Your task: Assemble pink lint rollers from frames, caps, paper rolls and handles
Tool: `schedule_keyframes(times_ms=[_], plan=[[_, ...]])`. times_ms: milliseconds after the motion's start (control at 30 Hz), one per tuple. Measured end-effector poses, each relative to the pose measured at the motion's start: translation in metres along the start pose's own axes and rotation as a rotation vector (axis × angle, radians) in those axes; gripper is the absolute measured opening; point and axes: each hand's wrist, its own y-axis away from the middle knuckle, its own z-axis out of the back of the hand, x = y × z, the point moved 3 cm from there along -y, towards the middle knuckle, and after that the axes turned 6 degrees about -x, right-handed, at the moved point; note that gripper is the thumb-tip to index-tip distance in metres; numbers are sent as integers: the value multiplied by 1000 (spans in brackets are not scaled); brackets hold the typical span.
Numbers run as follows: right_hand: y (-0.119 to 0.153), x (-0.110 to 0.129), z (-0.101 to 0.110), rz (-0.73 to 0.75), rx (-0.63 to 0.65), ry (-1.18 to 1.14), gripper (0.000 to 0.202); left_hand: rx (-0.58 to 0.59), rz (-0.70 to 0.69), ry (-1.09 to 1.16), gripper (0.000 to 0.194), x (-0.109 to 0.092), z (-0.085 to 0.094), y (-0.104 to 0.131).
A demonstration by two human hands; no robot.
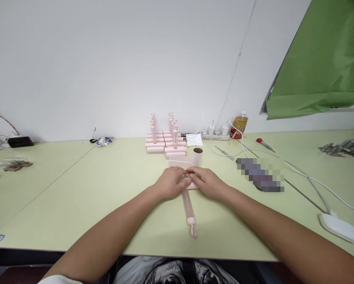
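My left hand [171,182] and my right hand [208,182] meet at the middle of the table, fingers bent and closed together over a small pink piece [190,175] that they mostly hide. From under my left hand a clear pinkish tube [187,205] runs toward the table's front edge, ending in a pink cap with a loop [192,227]. Just beyond the hands lies a pale pink box-like piece [179,162], partly hidden. An open-topped pale cylinder [197,157] stands upright behind my right hand.
Pink boxes [155,150] with upright clear tubes [175,138] stand near the wall. Right of them are a white paper [194,139], power strip [215,137], bottle [239,125], thin tool [224,152], red-handled screwdriver [265,144], pixelated object [259,175] and white cables with an adapter [339,227].
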Motion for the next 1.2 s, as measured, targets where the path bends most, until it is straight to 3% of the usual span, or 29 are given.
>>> schedule_keyframes(times_ms=[133, 267, 367, 533, 667, 800, 900, 1000, 1100, 1200], plan=[[0, -3, -1, -35, 9, 49, 28, -173, 221, 24, 35, 22, 21, -19], [1, -3, -2, -34, 30, 50, 29, -326, 426, 24, 46, 48, 45, -66], [2, -2, -2, -24, 44, 27, 30, -339, 528, 55, 58, 61, 47, -102], [2, -3, 0, -45, 47, 9, 31, -297, 513, 40, 22, 64, 42, -129], [0, -7, 0, -55, 49, 8, 31, -320, 472, -28, 19, 60, 67, -131], [0, -7, -1, -36, 45, 0, 31, -407, 436, -119, 24, 55, 116, -128], [0, -5, -1, -36, 60, 5, 31, -429, 505, -132, 26, 60, 151, -114], [1, -4, -1, -35, 66, 14, 30, -327, 654, -136, 26, 82, 174, -93], [1, -5, -2, -28, 74, 6, 28, -196, 806, -152, 23, 114, 184, -73], [0, -6, -2, -31, 80, 5, 26, -277, 921, -93, 23, 145, 186, -59]])
